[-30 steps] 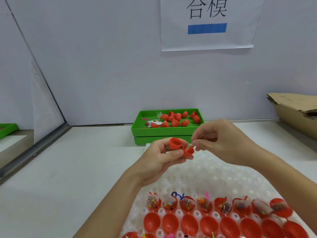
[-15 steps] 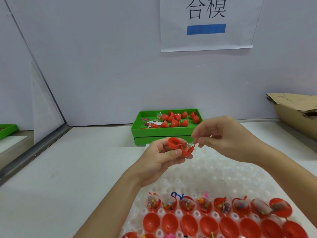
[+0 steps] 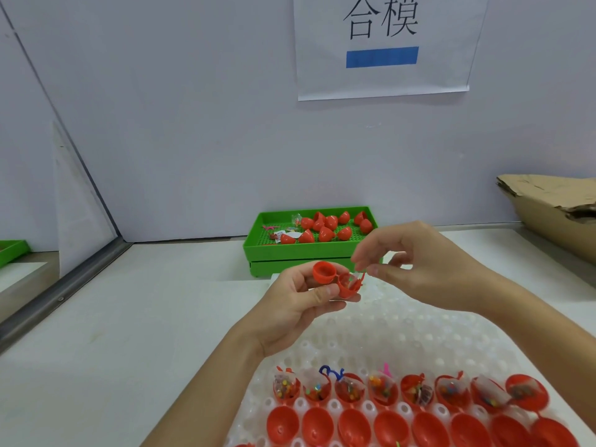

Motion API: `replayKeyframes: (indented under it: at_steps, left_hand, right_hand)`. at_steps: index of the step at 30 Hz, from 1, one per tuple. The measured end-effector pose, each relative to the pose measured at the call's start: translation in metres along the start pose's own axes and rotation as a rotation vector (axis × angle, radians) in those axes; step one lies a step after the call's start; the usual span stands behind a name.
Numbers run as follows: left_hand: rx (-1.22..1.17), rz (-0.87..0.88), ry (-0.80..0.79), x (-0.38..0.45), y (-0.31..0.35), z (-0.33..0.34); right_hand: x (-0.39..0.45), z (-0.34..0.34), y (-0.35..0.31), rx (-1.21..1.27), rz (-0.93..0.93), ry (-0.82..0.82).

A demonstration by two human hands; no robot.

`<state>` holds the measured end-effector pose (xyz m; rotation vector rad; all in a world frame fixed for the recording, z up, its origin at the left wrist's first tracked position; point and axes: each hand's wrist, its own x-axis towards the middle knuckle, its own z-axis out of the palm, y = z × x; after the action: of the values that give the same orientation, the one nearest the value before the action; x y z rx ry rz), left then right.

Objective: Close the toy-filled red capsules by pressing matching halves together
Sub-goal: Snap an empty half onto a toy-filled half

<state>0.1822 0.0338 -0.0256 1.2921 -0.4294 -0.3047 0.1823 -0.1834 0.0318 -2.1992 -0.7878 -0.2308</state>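
Observation:
My left hand (image 3: 301, 301) holds an open red capsule (image 3: 335, 279) above the table, thumb across its front. The capsule's two hinged halves sit side by side: the left half is empty, the right half has a small bagged toy in it. My right hand (image 3: 416, 269) hovers just right of the capsule, and its thumb and forefinger pinch a thin red toy piece (image 3: 360, 279) that sticks out of the filled half. On the white dimpled tray (image 3: 387, 330) below, a row of filled red halves (image 3: 383, 390) stands above a row of empty red halves (image 3: 390, 429).
A green tray (image 3: 309, 250) at the back of the table holds several closed red capsules (image 3: 325, 229) and some loose toy bits. A torn cardboard box (image 3: 554, 214) sits at the far right. A metal rail (image 3: 58, 298) runs along the left. A paper sign (image 3: 383, 43) hangs on the wall.
My right hand has lifted a little and drawn the red toy piece up from the filled half. My left hand has held the capsule nearly still.

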Motion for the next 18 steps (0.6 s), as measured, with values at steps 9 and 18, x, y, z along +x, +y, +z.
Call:
replayKeyframes:
  at_steps: [9, 18]
  left_hand:
    - [-0.005, 0.003, -0.005, -0.0004, -0.0002, 0.0002]
    - [-0.007, 0.002, -0.017, -0.0005, 0.0000, 0.0002]
  right_hand:
    - [0.0000, 0.0008, 0.0010, -0.047, -0.023, -0.039]
    - [-0.0009, 0.0006, 0.0016, -0.073, -0.037, -0.052]
